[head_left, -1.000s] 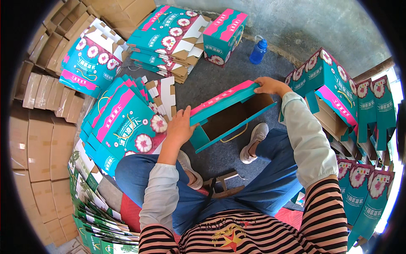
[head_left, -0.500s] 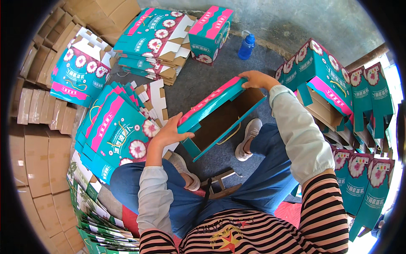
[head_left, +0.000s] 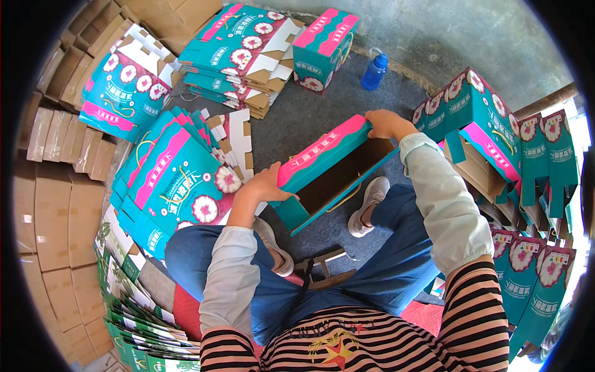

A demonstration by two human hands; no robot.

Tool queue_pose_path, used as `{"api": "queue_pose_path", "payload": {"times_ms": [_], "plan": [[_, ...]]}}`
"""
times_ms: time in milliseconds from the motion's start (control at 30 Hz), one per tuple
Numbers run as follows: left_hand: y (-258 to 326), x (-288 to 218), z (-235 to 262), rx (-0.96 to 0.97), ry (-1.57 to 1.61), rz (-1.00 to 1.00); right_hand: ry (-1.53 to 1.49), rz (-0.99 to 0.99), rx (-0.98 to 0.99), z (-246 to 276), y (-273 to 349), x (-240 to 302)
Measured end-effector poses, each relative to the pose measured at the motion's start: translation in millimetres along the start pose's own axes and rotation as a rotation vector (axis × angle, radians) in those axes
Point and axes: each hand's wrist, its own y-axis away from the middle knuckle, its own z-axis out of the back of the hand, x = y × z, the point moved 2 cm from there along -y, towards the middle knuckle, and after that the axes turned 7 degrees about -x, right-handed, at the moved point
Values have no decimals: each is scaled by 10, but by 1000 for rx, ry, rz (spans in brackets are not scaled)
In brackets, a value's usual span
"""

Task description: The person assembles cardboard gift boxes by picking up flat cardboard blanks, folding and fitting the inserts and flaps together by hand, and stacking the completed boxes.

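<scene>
Between my hands hangs a teal and pink cardboard gift box (head_left: 323, 153), tilted, with one side open onto its dark inside. A yellow cord handle shows along its near edge. My left hand (head_left: 265, 188) grips the box's left end, thumb on the teal end flap and fingers over the top edge. On the far right corner my right hand (head_left: 388, 125) is closed, its fingers partly hidden behind the panel. To the left lies a pile of flattened teal boxes (head_left: 180, 180) with pink bands and flower prints.
Flat box stacks (head_left: 238, 53) and one upright finished box (head_left: 325, 49) stand at the back, near a blue water bottle (head_left: 375, 71). Made-up boxes (head_left: 477, 118) pile up on the right. Brown cartons (head_left: 56, 217) line the left. Green printed sheets (head_left: 145, 316) lie lower left.
The box has turned in my hands so more of its pink and teal panel shows and its opening looks narrower. Both hands keep hold. The whole view has shifted slightly.
</scene>
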Motion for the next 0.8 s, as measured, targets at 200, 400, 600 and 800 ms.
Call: {"api": "queue_pose_path", "payload": {"times_ms": [200, 400, 600, 800], "plan": [[-105, -83, -37, 75, -109, 129, 330, 25, -206, -169, 1, 250], [-114, -35, -99, 17, -59, 93, 285, -6, -230, -168, 16, 244], [-48, -11, -115, -108, 32, 69, 283, 26, -180, -187, -9, 268], [-69, 121, -130, -133, 216, -65, 290, 4, -201, -206, 16, 316]]}}
